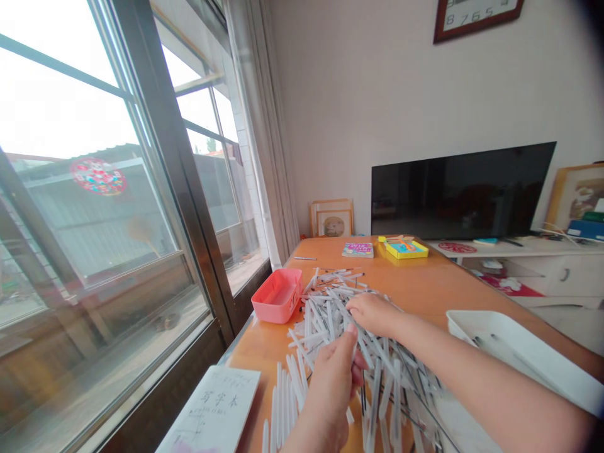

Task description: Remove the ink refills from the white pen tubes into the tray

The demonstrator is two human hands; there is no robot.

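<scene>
A loose pile of translucent white plastic tubes [325,314], mixed with thin dark rods like pen refills, spreads over the wooden table. At its near side my left hand [333,374] is closed, thumb up and fingers curled; what it grips is mostly hidden. My right hand [372,313] reaches across from the right into the pile's middle. Its fingers are bent together at the tubes, and I cannot make out what lies between them. Several white tubes [283,396] lie side by side to the left of my left forearm.
A pink plastic basket [277,297] stands left of the pile, with a white notebook [212,409] nearer me. On the right is a white tray [514,343] with a few dark items. A booklet [357,250], yellow box [406,249] and pen [305,258] lie farther back. Glass doors border the left.
</scene>
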